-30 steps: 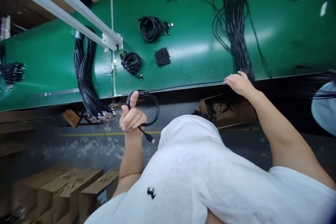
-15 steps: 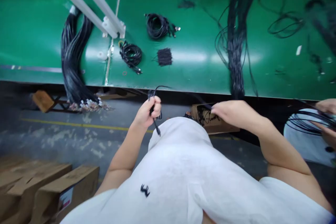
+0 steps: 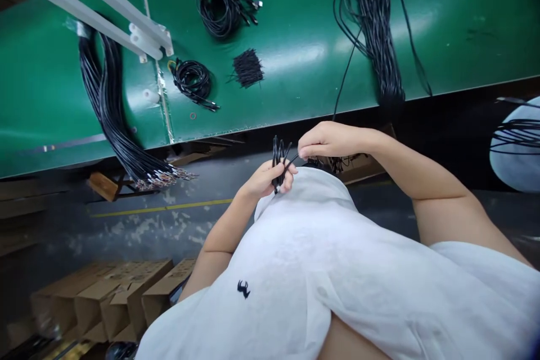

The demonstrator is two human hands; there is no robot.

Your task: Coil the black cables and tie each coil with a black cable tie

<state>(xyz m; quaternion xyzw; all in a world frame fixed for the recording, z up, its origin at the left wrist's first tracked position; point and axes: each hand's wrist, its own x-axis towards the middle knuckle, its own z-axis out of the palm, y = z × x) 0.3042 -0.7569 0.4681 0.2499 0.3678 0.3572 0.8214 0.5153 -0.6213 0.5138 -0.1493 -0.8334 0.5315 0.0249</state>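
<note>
My left hand point(image 3: 265, 179) is closed around several small loops of black cable point(image 3: 276, 151), held in front of my white shirt, just off the bench's front edge. Close beside it on the right, my right hand point(image 3: 327, 139) is closed, palm down, pinching a stretch of the same cable that leads out of the coil. A strand runs up from behind my right hand toward the long bundle of black cables point(image 3: 379, 39) on the green bench. The fingertips of my right hand are partly hidden.
On the green bench point(image 3: 295, 90) lie two coiled cable bundles point(image 3: 221, 11) point(image 3: 192, 80), a pile of short black ties point(image 3: 248, 67) and a thick cable bundle point(image 3: 107, 95) hanging over the edge. White posts point(image 3: 105, 3) rise at left. Cardboard boxes point(image 3: 126, 292) stand below.
My right hand has come left, close to my left hand, and the loops in my left hand now stand up more clearly. The view has shifted and tilted.
</note>
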